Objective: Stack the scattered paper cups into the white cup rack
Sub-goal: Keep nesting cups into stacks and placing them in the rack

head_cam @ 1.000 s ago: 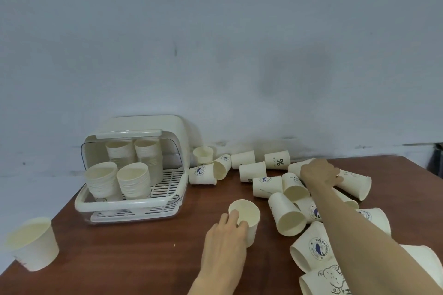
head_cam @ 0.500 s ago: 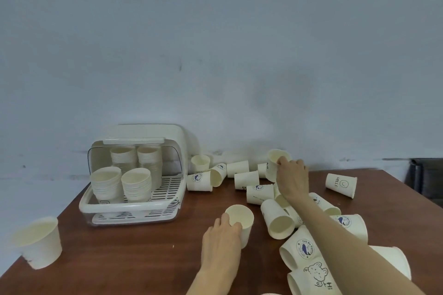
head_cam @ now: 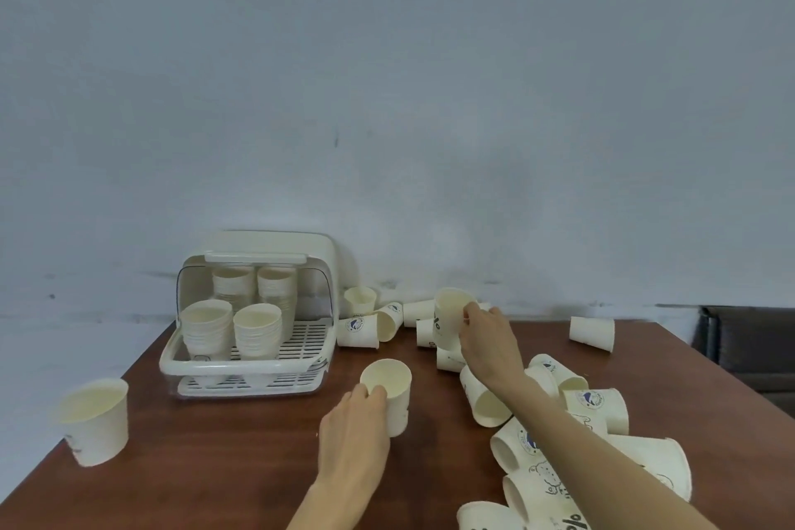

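Observation:
On the brown table (head_cam: 223,456) my left hand (head_cam: 355,428) grips an upright stack of paper cups (head_cam: 388,394) at the middle. My right hand (head_cam: 488,340) holds a single cup with a percent print (head_cam: 447,318), lifted off the table and tilted, its mouth facing up and toward me. The white cup rack (head_cam: 247,366) stands at the left with its clear lid raised; several stacks of cups (head_cam: 232,329) sit inside. Several loose cups lie on their sides to the right (head_cam: 593,404) and behind, near the wall (head_cam: 365,325).
A larger paper cup (head_cam: 94,422) stands alone near the table's left edge. One cup (head_cam: 591,332) lies apart at the far right. A dark chair (head_cam: 753,353) sits beyond the right edge. The grey wall backs the table.
My right hand picked the percent-print cup out of the pile and lifted it, drawing it back toward me. My left hand stayed on the upright stack. The view shifted slightly.

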Motion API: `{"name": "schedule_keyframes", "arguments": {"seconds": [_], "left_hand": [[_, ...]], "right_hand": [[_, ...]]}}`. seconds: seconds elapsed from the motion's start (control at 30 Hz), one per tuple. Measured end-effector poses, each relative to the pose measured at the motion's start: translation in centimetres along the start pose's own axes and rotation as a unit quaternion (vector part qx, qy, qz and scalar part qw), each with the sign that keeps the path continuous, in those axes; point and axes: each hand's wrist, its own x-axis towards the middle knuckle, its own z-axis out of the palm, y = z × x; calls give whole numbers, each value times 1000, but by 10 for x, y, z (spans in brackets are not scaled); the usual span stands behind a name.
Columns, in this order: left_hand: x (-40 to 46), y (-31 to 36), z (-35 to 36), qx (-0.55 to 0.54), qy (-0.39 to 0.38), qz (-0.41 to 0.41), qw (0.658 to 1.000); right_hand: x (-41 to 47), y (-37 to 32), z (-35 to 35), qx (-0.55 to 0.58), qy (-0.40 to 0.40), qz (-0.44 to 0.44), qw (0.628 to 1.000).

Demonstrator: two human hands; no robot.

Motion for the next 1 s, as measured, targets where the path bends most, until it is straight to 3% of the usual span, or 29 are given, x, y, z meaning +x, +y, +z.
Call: {"name": "schedule_keyframes", "arguments": {"seconds": [0.63, 1.0], "left_hand": [[-6, -84, -59, 5, 95, -73, 993], [-11, -127, -82, 9, 103, -119, 987]], "right_hand": [[-15, -128, -7, 81, -22, -148, 985], [-10, -196, 1, 87, -40, -205, 974]]}}
